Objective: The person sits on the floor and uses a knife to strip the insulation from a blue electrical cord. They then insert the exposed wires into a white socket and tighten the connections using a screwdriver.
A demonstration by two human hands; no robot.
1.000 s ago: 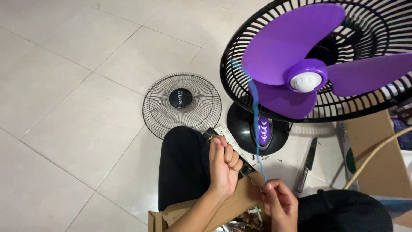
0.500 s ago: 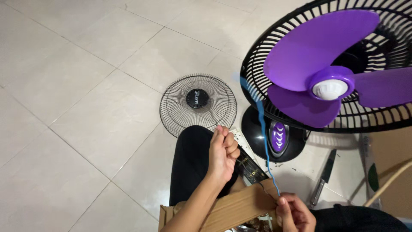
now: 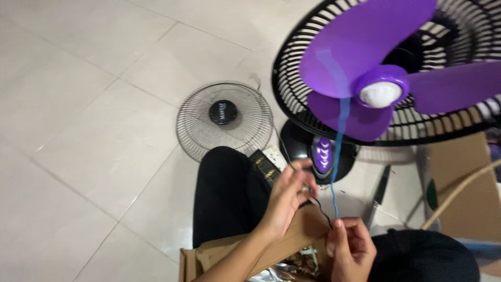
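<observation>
On pale tiled floor, left hand pinching black wire, right hand pinching blue wire.

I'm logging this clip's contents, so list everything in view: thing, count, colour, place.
fan: one, purple blades, black rear grille, upper right
front grille: one, black, flat on the floor
blue strip: one, hanging from blade to right hand
black wire: one, between the hands
cardboard box: one, brown, right edge
floor: pale tiles
left hand: grip on the black wire
right hand: pinching the blue strip
</observation>
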